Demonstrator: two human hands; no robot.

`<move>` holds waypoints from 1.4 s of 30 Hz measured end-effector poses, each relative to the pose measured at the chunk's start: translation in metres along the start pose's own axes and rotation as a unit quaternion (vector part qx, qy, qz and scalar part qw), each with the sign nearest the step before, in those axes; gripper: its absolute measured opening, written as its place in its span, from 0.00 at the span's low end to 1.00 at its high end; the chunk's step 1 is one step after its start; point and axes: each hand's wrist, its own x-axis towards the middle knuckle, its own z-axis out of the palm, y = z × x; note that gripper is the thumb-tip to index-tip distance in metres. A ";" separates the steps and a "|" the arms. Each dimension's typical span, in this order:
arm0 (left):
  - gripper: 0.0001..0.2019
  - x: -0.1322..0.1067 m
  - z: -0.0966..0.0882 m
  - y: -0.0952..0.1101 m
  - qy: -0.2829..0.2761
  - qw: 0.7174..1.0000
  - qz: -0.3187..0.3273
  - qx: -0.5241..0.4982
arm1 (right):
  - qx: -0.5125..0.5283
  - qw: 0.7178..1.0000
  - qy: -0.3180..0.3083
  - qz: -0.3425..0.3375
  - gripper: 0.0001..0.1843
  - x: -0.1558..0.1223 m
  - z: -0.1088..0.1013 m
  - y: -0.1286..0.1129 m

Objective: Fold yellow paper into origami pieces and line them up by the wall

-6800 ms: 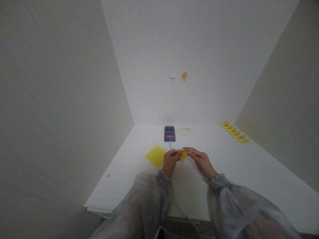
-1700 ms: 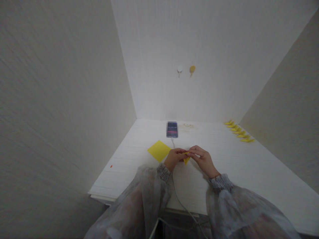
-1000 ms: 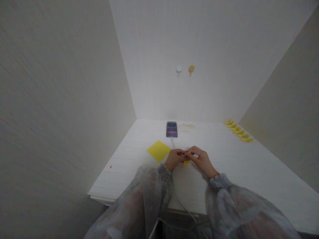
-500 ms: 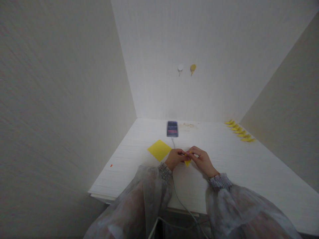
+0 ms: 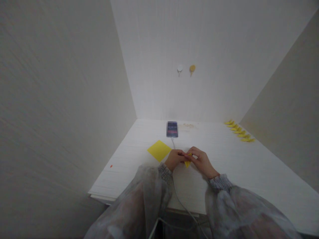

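Both my hands meet over the white table (image 5: 239, 166) and pinch a small folded yellow paper piece (image 5: 187, 161). My left hand (image 5: 174, 158) grips its left side with curled fingers. My right hand (image 5: 202, 160) grips its right side, fingers pressed together over it. Most of the piece is hidden between my fingers; only a yellow point shows below them. A flat yellow paper square (image 5: 159, 150) lies on the table just left of my left hand.
A phone (image 5: 172, 129) lies at the back of the table, its cable (image 5: 179, 202) running under my hands and off the front edge. Several folded yellow pieces (image 5: 239, 131) sit in a row at the back right. Walls close in on three sides; two hooks (image 5: 185, 69) hang on the far wall.
The paper piece has been folded smaller since the earliest frame. In the last second my hands have stayed together on it, fingers shifting only slightly.
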 end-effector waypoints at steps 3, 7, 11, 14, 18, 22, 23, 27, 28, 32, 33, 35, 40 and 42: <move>0.13 -0.002 0.000 0.001 -0.001 1.000 0.005 -0.011 | 0.010 1.000 0.005 0.002 0.08 0.000 -0.002 -0.002; 0.16 -0.004 -0.001 0.001 0.003 0.999 -0.009 -0.030 | 0.046 0.999 -0.009 0.002 0.09 0.001 -0.009 -0.006; 0.17 -0.004 -0.003 -0.002 -0.008 0.999 -0.037 -0.030 | 0.084 0.995 -0.037 0.027 0.13 0.000 -0.017 -0.006; 0.18 -0.004 -0.004 -0.004 -0.012 0.999 -0.038 -0.022 | 0.103 0.993 -0.053 0.040 0.13 -0.001 -0.018 -0.005; 0.18 -0.003 -0.005 -0.006 -0.012 0.999 -0.039 -0.036 | 0.115 0.990 -0.070 0.040 0.12 0.000 -0.016 -0.003; 0.18 -0.004 -0.005 -0.006 -0.018 0.998 -0.043 -0.034 | 0.112 0.990 -0.070 0.041 0.11 0.001 -0.015 -0.004; 0.17 -0.004 -0.005 -0.006 -0.018 0.999 -0.042 -0.031 | 0.111 0.990 -0.071 0.042 0.11 0.001 -0.015 -0.004; 0.17 -0.004 -0.004 -0.006 -0.009 0.999 -0.038 -0.011 | 0.095 0.992 -0.069 0.040 0.11 0.001 -0.014 -0.005; 0.17 -0.004 -0.004 -0.006 -0.007 0.999 -0.039 -0.008 | 0.089 0.993 -0.065 0.037 0.11 0.001 -0.014 -0.004; 0.16 -0.003 -0.003 -0.004 -0.006 0.999 -0.043 -0.003 | 0.059 0.997 -0.049 0.018 0.12 0.001 -0.013 -0.004; 0.16 -0.003 -0.002 -0.003 -0.002 0.999 -0.042 -0.001 | 0.050 0.998 -0.044 0.012 0.12 0.002 -0.012 -0.005; 0.15 -0.002 -0.001 -0.001 0.006 0.999 -0.039 0.001 | 0.033 0.999 -0.031 -0.003 0.12 0.001 -0.011 -0.005; 0.15 -0.003 0.002 0.008 0.008 0.999 -0.032 0.004 | -0.010 0.999 0.019 -0.028 0.10 0.000 -0.006 -0.006; 0.15 -0.004 0.002 0.010 0.003 1.000 -0.028 -0.009 | -0.027 0.998 0.040 -0.031 0.10 -0.001 -0.004 -0.006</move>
